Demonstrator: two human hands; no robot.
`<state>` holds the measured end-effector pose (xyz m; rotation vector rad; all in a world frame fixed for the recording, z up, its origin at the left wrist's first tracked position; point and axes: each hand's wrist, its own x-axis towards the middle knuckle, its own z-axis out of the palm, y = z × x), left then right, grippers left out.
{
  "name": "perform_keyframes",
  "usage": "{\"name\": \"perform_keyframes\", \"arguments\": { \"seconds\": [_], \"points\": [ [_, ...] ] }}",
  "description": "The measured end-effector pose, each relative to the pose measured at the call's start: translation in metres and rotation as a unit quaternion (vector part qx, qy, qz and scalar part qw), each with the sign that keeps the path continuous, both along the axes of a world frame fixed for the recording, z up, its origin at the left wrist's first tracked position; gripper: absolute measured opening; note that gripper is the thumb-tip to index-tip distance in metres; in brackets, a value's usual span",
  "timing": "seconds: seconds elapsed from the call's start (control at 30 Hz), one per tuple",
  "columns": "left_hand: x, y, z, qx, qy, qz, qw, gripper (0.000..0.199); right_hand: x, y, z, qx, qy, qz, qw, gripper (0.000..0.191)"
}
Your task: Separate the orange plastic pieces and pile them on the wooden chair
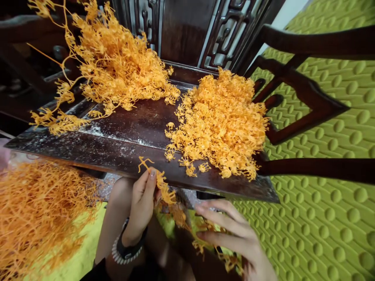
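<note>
My left hand (144, 201), with a dark band and a coiled bracelet at the wrist, pinches an orange plastic strand (164, 190) near the front edge of the dark wooden seat (131, 154). The strand carries small spidery pieces and hangs down to the right, over my lap. My right hand (234, 230) is beside the hanging part, its fingers spread and apart. On the seat's right lies a heap of loose orange pieces (222, 121). A tangled pile of orange pieces still on their branches (117, 66) is on the left.
Bare orange stems (38, 210) form a large heap at the lower left. A carved wooden backrest (187, 31) rises behind the seat, with an armrest (316, 47) at the right. Bumpy yellow-green matting (328, 218) lies beyond. White powder dots the seat.
</note>
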<state>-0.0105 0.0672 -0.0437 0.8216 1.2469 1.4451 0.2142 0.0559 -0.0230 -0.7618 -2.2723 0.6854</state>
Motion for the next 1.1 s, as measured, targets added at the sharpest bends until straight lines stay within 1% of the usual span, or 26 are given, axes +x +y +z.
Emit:
{"name": "perform_keyframes", "arguments": {
  "seconds": [0.07,0.1,0.13,0.17,0.2,0.23,0.27,0.3,0.33,0.37,0.4,0.43,0.5,0.6,0.67,0.7,0.77,0.83,0.87,0.93,0.97,1.0,1.07,1.1],
  "points": [
    [0.000,-0.003,0.004,-0.015,-0.028,0.000,0.999,0.045,-0.009,0.006,0.011,-0.008,0.004,0.093,0.996,0.039],
    [0.000,-0.005,0.004,-0.018,-0.044,-0.010,0.999,0.045,-0.015,0.008,0.018,-0.014,0.017,0.134,0.991,0.038],
    [0.000,-0.008,0.003,-0.016,-0.060,-0.023,0.998,0.044,-0.023,0.010,0.025,-0.022,0.044,0.154,0.987,0.037],
    [0.000,-0.010,0.001,-0.013,-0.078,-0.035,0.996,0.042,-0.031,0.012,0.031,-0.028,0.080,0.151,0.985,0.036],
    [0.000,-0.014,-0.001,-0.011,-0.096,-0.048,0.994,0.039,-0.040,0.014,0.035,-0.029,0.112,0.121,0.986,0.036],
    [-0.001,-0.017,-0.003,-0.005,-0.113,-0.060,0.992,0.036,-0.048,0.015,0.038,-0.020,0.126,0.069,0.989,0.036],
    [-0.002,-0.020,-0.004,0.003,-0.124,-0.070,0.990,0.033,-0.057,0.016,0.039,0.003,0.116,0.007,0.993,0.036],
    [-0.004,-0.023,-0.004,0.011,-0.129,-0.081,0.988,0.030,-0.064,0.017,0.038,0.032,0.085,-0.050,0.995,0.036],
    [-0.005,-0.026,-0.003,0.018,-0.127,-0.091,0.988,0.028,-0.070,0.018,0.036,0.057,0.047,-0.085,0.994,0.036],
    [-0.007,-0.028,-0.002,0.024,-0.120,-0.098,0.988,0.025,-0.076,0.018,0.033,0.068,0.018,-0.098,0.993,0.034],
    [-0.008,-0.030,0.000,0.027,-0.112,-0.102,0.988,0.023,-0.080,0.018,0.028,0.062,0.008,-0.098,0.993,0.030],
    [-0.009,-0.031,0.001,0.027,-0.111,-0.104,0.988,0.022,-0.083,0.017,0.024,0.039,0.013,-0.090,0.995,0.026],
    [-0.010,-0.029,0.000,0.022,-0.141,-0.108,0.984,0.022,-0.088,0.016,0.015,-0.046,0.031,-0.079,0.995,0.021],
    [-0.010,-0.022,-0.008,0.012,-0.209,-0.112,0.971,0.030,-0.095,0.014,0.004,-0.174,0.048,-0.063,0.982,0.016],
    [-0.012,-0.015,-0.015,0.004,-0.232,-0.118,0.965,0.034,-0.099,0.015,-0.002,-0.260,0.077,-0.047,0.961,0.016],
    [-0.013,-0.012,-0.018,0.002,-0.240,-0.123,0.963,0.036,-0.101,0.017,-0.005,-0.312,0.098,-0.040,0.944,0.018],
    [-0.017,-0.007,-0.023,-0.001,-0.254,-0.136,0.958,0.035,-0.105,0.020,-0.012,-0.421,0.141,-0.023,0.896,0.024],
    [-0.020,-0.004,-0.026,-0.008,-0.270,-0.141,0.953,0.033,-0.107,0.024,-0.017,-0.498,0.171,0.007,0.850,0.027],
    [-0.021,-0.003,-0.027,-0.012,-0.283,-0.139,0.949,0.029,-0.108,0.025,-0.020,-0.518,0.182,0.021,0.835,0.028],
    [-0.021,-0.001,-0.026,-0.016,-0.316,-0.127,0.940,0.019,-0.109,0.026,-0.023,-0.537,0.208,0.039,0.817,0.030],
    [-0.019,-0.001,-0.025,-0.016,-0.339,-0.118,0.933,0.024,-0.109,0.027,-0.024,-0.547,0.225,0.041,0.805,0.031],
    [-0.017,0.000,-0.024,-0.013,-0.366,-0.109,0.924,0.035,-0.109,0.027,-0.025,-0.558,0.245,0.038,0.792,0.031],
    [-0.011,0.001,-0.022,-0.002,-0.425,-0.101,0.900,0.054,-0.107,0.026,-0.028,-0.582,0.287,0.026,0.760,0.031],
    [-0.007,0.001,-0.021,0.003,-0.456,-0.103,0.884,0.059,-0.106,0.025,-0.029,-0.591,0.306,0.023,0.746,0.031]
  ]
}}
